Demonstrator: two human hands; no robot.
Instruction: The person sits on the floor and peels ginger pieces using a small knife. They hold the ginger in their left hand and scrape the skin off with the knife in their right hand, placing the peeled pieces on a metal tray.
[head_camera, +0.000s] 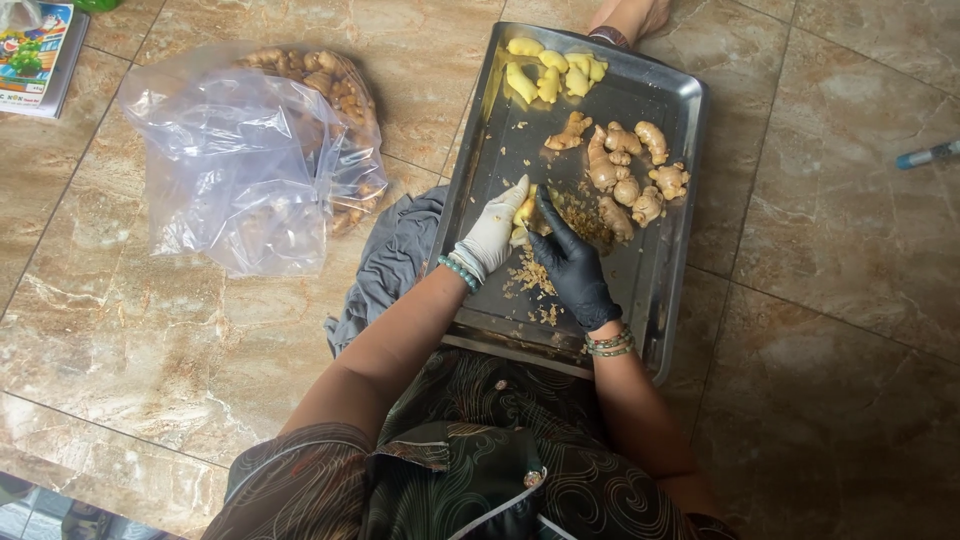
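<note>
Steel, dull and scratched, forms the rectangular tray (668, 270) on the marbled tile floor. I see my left hand (492, 235), in a white glove, closed around a knobbly ginger piece (525, 211) over the tray's middle. My right hand (572, 265), in a black glove, pinches against that same piece. About seven unpeeled ginger roots (628, 170) lie beside five smooth yellow peeled pieces (555, 72). Flaky peelings (535, 275) litter the tray. One crinkled clear plastic bag (250, 160) sits left.

I see a polished beige marble-tile floor (820, 250) around my hands. Daylight glares softly off it, left of them.
</note>
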